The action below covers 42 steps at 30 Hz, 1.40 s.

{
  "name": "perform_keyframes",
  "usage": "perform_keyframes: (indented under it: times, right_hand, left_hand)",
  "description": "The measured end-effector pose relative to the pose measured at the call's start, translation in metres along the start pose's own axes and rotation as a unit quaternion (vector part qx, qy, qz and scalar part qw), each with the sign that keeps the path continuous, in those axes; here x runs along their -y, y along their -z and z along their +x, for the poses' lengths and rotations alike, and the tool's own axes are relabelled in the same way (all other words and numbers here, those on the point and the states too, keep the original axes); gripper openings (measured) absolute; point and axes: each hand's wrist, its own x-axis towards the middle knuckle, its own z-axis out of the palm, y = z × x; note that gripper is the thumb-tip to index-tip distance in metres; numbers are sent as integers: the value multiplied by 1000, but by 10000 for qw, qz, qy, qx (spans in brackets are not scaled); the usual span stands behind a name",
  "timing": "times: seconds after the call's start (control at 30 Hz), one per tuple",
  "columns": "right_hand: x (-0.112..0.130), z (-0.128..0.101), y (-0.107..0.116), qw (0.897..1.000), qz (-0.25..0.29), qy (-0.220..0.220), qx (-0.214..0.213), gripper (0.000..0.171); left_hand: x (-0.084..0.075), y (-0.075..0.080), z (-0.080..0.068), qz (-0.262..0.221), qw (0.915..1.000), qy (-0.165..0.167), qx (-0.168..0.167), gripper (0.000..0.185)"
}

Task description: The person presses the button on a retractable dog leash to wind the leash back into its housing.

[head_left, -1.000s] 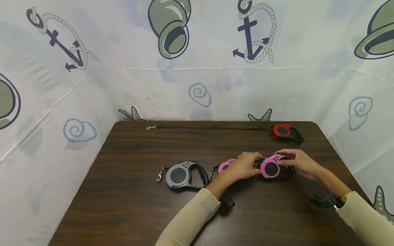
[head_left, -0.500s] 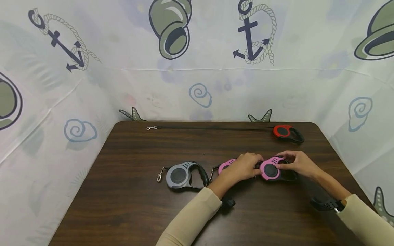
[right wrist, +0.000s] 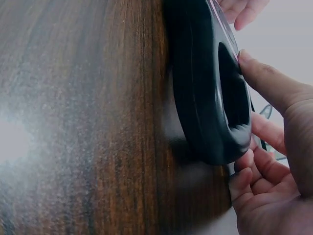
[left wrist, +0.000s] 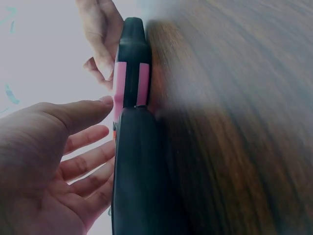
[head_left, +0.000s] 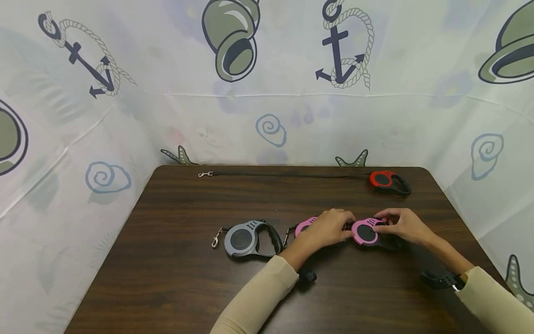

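Two pink and black retractable dog leashes lie end to end near the table's middle right. My right hand [head_left: 402,226] pinches the right-hand pink leash [head_left: 364,233], thumb on its face and fingers at its far edge. Its black loop handle [right wrist: 195,93] stands out in the right wrist view. Over the left-hand pink leash [head_left: 305,224] reaches my left hand [head_left: 327,228], hiding most of it. In the left wrist view that hand's thumb tip is right at the pink side of the farther leash [left wrist: 119,90], its other fingers loosely extended beside the nearer black handle [left wrist: 139,171].
A grey retractable leash [head_left: 241,239] with a metal clip [head_left: 215,241] lies to the left. At the back right is a red one [head_left: 381,178], its black strap [head_left: 288,175] stretched left to another clip [head_left: 205,174]. Patterned cloth [head_left: 267,55] hangs behind the table [head_left: 175,287].
The right-hand pink leash has shifted slightly toward the near side and turned a little, my right hand moving with it. My left hand stays nearly in place.
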Motion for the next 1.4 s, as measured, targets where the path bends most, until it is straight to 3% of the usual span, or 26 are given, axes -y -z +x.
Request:
perform_keyframes:
  times: [0.37,0.6,0.77,1.03,1.23,1.4]
  right_hand:
    - [5,3,15,9987,-435,-259,-118,42]
    - [8,11,31,9969,-685,-208,-327,48]
    - [12,19,42,9935,-1002,-106,-535,51]
    - [8,37,52,9856,-1463,352,-772,55]
    - [-3,50,58,9755,-1861,417,-1093,56]
    - [-12,58,64,9732,-1971,298,-1149,60]
  left_hand:
    - [12,13,-14,-268,9991,0,-332,41]
    - [33,33,-26,-448,9975,115,-535,41]
    - [53,52,-35,-685,9939,142,-853,37]
    - [102,79,-56,-842,9879,320,-1265,30]
    - [148,100,-78,-550,9846,726,-1493,29]
    - [188,118,-106,-476,9792,1183,-1580,34]
